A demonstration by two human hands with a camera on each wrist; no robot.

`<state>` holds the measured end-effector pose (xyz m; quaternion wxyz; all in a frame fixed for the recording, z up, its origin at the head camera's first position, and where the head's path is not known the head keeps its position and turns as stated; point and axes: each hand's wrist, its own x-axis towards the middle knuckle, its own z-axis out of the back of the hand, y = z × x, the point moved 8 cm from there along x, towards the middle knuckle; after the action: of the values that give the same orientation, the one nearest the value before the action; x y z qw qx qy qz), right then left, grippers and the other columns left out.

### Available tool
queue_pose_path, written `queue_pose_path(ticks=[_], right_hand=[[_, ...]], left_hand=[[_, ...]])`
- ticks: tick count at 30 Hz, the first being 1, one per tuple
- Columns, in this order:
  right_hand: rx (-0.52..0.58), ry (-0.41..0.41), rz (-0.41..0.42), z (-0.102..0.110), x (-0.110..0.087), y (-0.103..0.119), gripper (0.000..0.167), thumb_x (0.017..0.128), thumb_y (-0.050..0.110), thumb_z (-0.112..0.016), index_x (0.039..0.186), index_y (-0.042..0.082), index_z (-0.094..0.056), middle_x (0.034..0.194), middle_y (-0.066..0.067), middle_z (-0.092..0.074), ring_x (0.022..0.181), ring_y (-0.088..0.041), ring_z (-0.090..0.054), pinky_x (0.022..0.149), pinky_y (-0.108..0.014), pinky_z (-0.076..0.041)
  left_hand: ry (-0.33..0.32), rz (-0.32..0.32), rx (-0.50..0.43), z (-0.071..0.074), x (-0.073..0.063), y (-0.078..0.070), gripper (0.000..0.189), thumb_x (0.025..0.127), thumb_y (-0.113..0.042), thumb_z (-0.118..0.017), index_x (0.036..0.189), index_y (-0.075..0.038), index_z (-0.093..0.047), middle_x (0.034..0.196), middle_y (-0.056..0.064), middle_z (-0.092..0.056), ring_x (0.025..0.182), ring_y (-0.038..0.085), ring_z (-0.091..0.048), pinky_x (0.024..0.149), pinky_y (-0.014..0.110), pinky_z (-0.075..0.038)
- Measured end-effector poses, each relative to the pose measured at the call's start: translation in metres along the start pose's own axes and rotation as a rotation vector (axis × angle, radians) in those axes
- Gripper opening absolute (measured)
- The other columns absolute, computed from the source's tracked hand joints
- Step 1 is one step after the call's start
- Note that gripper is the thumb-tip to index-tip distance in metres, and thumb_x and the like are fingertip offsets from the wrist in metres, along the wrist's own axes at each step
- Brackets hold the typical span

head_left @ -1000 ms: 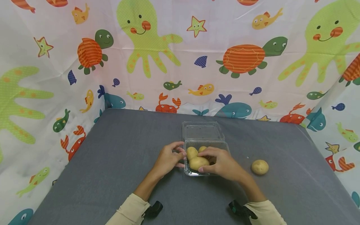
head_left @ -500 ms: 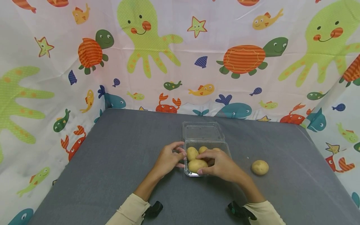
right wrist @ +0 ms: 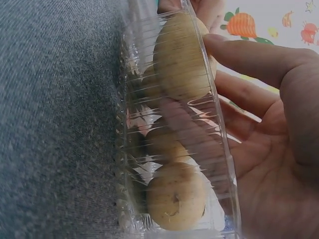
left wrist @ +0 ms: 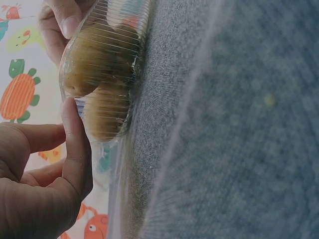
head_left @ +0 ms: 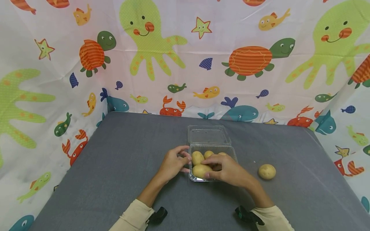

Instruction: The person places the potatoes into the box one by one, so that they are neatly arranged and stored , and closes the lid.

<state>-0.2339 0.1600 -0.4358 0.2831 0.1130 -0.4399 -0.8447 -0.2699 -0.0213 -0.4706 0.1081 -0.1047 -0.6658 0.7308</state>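
A clear plastic clamshell container [head_left: 213,147] stands on the grey cloth with its lid folded back. Inside it lie several yellow potatoes [head_left: 198,158]. My right hand [head_left: 228,170] reaches into the container and holds the potato [head_left: 199,171] at the front left, thumb on its right end and fingertips over its far side. The right wrist view shows the thumb on this potato [right wrist: 182,59] through the ribbed wall. My left hand [head_left: 173,163] touches the left rim with spread, slightly bent fingers; in the left wrist view a fingertip [left wrist: 71,107] meets the rim. The right hand partly hides other potatoes.
One loose potato [head_left: 267,172] sits on the grey cloth [head_left: 130,160] to the right of the container, beyond the right forearm. A sea-animal curtain [head_left: 179,48] closes off the back and both sides. A dark wrist camera [head_left: 157,215] shows at the left cuff.
The front potato has shifted slightly left and toward the container's front under my right hand, and another potato behind the hand has come into sight. The left hand stays at the rim.
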Motion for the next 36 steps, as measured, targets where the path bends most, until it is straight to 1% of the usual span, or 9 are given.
queue_pose_path(ticks=[7, 12, 16, 19, 22, 26, 29, 32, 36], right_hand=[[-0.072, -0.025, 0.009, 0.0022, -0.0001, 0.0028, 0.036, 0.093, 0.026, -0.084, 0.126, 0.013, -0.078, 0.123, 0.003, -0.074, 0.108, -0.017, -0.065, 0.087, -0.032, -0.066], [-0.078, -0.029, -0.010, 0.0035, -0.0024, 0.0007, 0.033, 0.095, 0.024, -0.082, 0.127, 0.013, -0.078, 0.127, 0.000, -0.074, 0.113, -0.020, -0.065, 0.090, -0.033, -0.066], [-0.101, -0.040, -0.013, 0.0053, -0.0034, -0.0002, 0.032, 0.095, 0.023, -0.082, 0.125, 0.014, -0.079, 0.127, -0.002, -0.074, 0.114, -0.022, -0.065, 0.090, -0.034, -0.066], [-0.132, -0.041, -0.013, 0.0054, -0.0031, 0.0006, 0.032, 0.093, 0.023, -0.084, 0.124, 0.016, -0.080, 0.126, 0.000, -0.075, 0.114, -0.021, -0.066, 0.091, -0.036, -0.065], [-0.179, -0.041, -0.007, 0.0048, -0.0019, 0.0029, 0.032, 0.091, 0.024, -0.086, 0.122, 0.019, -0.081, 0.124, 0.003, -0.076, 0.115, -0.020, -0.067, 0.096, -0.039, -0.062], [-0.213, -0.038, -0.008, 0.0043, -0.0010, 0.0052, 0.032, 0.090, 0.022, -0.087, 0.121, 0.019, -0.081, 0.122, 0.005, -0.076, 0.112, -0.018, -0.067, 0.096, -0.039, -0.060], [-0.221, -0.031, -0.013, 0.0042, -0.0011, 0.0056, 0.032, 0.090, 0.021, -0.086, 0.121, 0.019, -0.081, 0.122, 0.005, -0.076, 0.110, -0.017, -0.066, 0.095, -0.039, -0.060], [-0.242, -0.029, -0.014, 0.0043, -0.0011, 0.0055, 0.031, 0.091, 0.023, -0.086, 0.121, 0.021, -0.081, 0.122, 0.006, -0.076, 0.111, -0.016, -0.066, 0.097, -0.042, -0.058], [-0.214, -0.021, -0.024, 0.0045, -0.0019, 0.0030, 0.030, 0.092, 0.024, -0.085, 0.121, 0.020, -0.081, 0.124, 0.004, -0.076, 0.111, -0.019, -0.066, 0.095, -0.041, -0.062]], left_hand=[[0.003, 0.000, 0.006, -0.0001, -0.0003, -0.0002, 0.047, 0.100, 0.001, -0.066, 0.146, 0.002, -0.058, 0.109, 0.018, -0.067, 0.084, 0.019, -0.072, 0.065, 0.035, -0.070], [0.007, -0.001, 0.004, -0.0013, 0.0005, -0.0006, 0.047, 0.100, 0.000, -0.065, 0.146, 0.002, -0.058, 0.109, 0.017, -0.067, 0.083, 0.017, -0.072, 0.066, 0.034, -0.070], [0.006, -0.002, -0.002, -0.0020, 0.0009, -0.0014, 0.047, 0.099, 0.001, -0.065, 0.146, 0.002, -0.058, 0.108, 0.018, -0.068, 0.083, 0.018, -0.072, 0.065, 0.034, -0.070], [0.000, 0.004, -0.007, -0.0018, 0.0005, -0.0019, 0.047, 0.099, 0.002, -0.065, 0.146, 0.002, -0.058, 0.108, 0.018, -0.068, 0.083, 0.019, -0.072, 0.064, 0.034, -0.070], [-0.002, 0.005, -0.013, -0.0013, -0.0002, -0.0027, 0.047, 0.099, 0.002, -0.065, 0.146, 0.003, -0.058, 0.108, 0.018, -0.068, 0.084, 0.020, -0.072, 0.064, 0.035, -0.070], [0.000, 0.005, -0.006, -0.0008, -0.0004, -0.0024, 0.047, 0.099, 0.002, -0.065, 0.146, 0.002, -0.058, 0.109, 0.019, -0.068, 0.084, 0.020, -0.072, 0.065, 0.035, -0.070], [0.001, 0.004, 0.001, -0.0007, 0.0000, -0.0019, 0.047, 0.099, 0.002, -0.065, 0.146, 0.002, -0.058, 0.109, 0.019, -0.068, 0.084, 0.020, -0.072, 0.065, 0.036, -0.070], [0.001, 0.002, 0.000, -0.0003, -0.0001, -0.0019, 0.047, 0.099, 0.002, -0.065, 0.146, 0.002, -0.058, 0.109, 0.019, -0.068, 0.084, 0.020, -0.072, 0.066, 0.036, -0.070], [0.003, 0.004, 0.002, -0.0001, -0.0004, -0.0012, 0.047, 0.100, 0.001, -0.065, 0.146, 0.002, -0.058, 0.109, 0.019, -0.068, 0.085, 0.020, -0.072, 0.066, 0.036, -0.070]])
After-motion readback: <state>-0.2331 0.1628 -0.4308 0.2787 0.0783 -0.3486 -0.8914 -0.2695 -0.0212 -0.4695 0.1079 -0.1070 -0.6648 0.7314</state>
